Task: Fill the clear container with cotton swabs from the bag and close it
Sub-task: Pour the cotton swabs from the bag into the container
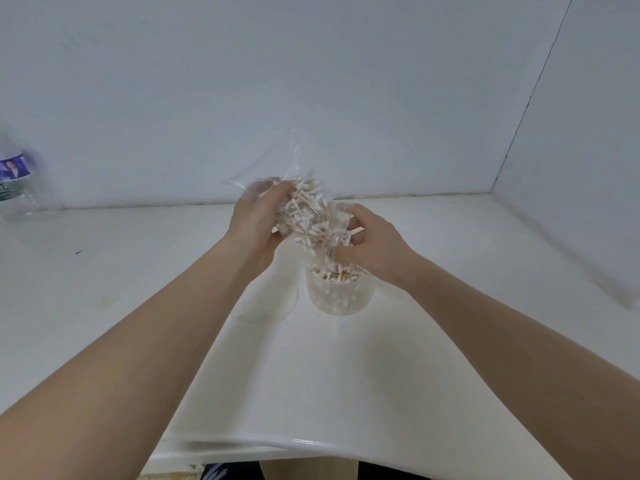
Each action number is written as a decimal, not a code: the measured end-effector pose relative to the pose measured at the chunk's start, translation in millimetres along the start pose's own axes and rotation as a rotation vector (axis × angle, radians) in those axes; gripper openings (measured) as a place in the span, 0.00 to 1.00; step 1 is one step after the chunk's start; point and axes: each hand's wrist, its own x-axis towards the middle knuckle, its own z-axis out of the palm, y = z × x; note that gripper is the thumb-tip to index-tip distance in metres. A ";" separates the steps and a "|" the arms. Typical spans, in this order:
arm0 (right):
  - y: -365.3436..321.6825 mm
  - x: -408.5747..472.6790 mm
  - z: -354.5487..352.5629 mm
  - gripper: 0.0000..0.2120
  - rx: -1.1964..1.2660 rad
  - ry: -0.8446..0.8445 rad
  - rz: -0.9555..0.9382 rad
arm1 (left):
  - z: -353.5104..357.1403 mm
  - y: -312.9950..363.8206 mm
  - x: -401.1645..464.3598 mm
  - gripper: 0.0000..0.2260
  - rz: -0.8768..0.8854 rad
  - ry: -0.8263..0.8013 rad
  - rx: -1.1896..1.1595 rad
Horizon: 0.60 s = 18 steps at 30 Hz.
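Note:
A clear plastic bag (304, 213) packed with wooden-stemmed cotton swabs is held tilted above the clear round container (339, 294), which stands on the white table and holds swabs up near its rim. My left hand (256, 225) grips the bag's upper part from the left. My right hand (374, 244) pinches the bag's lower end just over the container's mouth. A clear lid (265, 303) lies on the table to the container's left, partly behind my left forearm.
A plastic water bottle (15, 181) with a blue label stands at the far left against the wall. White walls close in the table (450, 271) at the back and right. The table's front edge runs below my forearms.

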 end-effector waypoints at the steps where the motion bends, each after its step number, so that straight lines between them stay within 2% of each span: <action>1: -0.4 -0.9 1.0 0.30 -0.016 0.035 0.001 | 0.4 0.3 0.0 0.12 0.001 0.008 -0.014; 6: -1.7 -8.0 -3.5 0.07 -0.136 0.059 -0.044 | -0.6 0.9 1.0 0.10 0.012 0.073 -0.045; 9: -2.5 -8.2 -6.9 0.07 -0.200 0.028 -0.045 | -1.2 1.8 2.9 0.04 0.009 0.088 -0.062; 12: -7.7 -7.3 -4.0 0.21 -0.111 -0.025 -0.017 | 3.3 1.3 1.8 0.05 -0.008 0.063 -0.033; 14: -7.9 -5.6 -1.5 0.24 -0.106 -0.027 -0.039 | 6.3 0.4 2.7 0.06 -0.015 0.039 -0.019; 18: -9.6 -7.4 -3.3 0.07 -0.226 0.021 -0.088 | 6.8 2.0 5.5 0.04 0.020 0.038 0.019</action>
